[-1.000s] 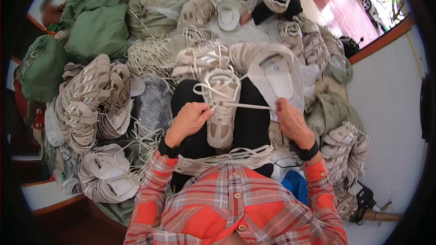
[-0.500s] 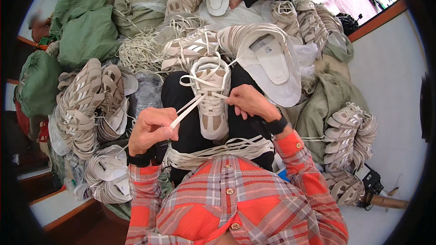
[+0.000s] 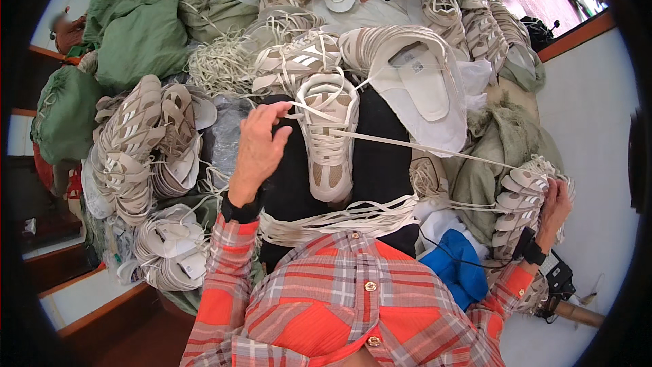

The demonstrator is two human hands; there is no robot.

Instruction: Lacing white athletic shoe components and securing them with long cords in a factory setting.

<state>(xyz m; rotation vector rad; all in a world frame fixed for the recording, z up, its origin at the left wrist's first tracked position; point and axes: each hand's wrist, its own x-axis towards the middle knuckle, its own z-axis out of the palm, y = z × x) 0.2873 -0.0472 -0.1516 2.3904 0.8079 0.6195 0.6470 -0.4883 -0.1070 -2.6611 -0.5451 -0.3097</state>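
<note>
Between the person's black-clad legs (image 3: 379,136), the beige shoe (image 3: 331,180) is lying with its long axis running from twelve to six o'clock, its toe pointing at six. The left hand (image 3: 260,149) is the nearer, resting just beside it at nine o'clock, thumb and fingers spreading apart, fingertips close by a lace loop (image 3: 299,116); any contact I cannot tell. Well apart, between three and four o'clock, the right hand (image 3: 556,207) is curling its fingers by the stacked uppers (image 3: 519,197). A pale lace (image 3: 435,146) is stretching from shoe toward that hand; whether fingertips are pinching it I cannot tell.
</note>
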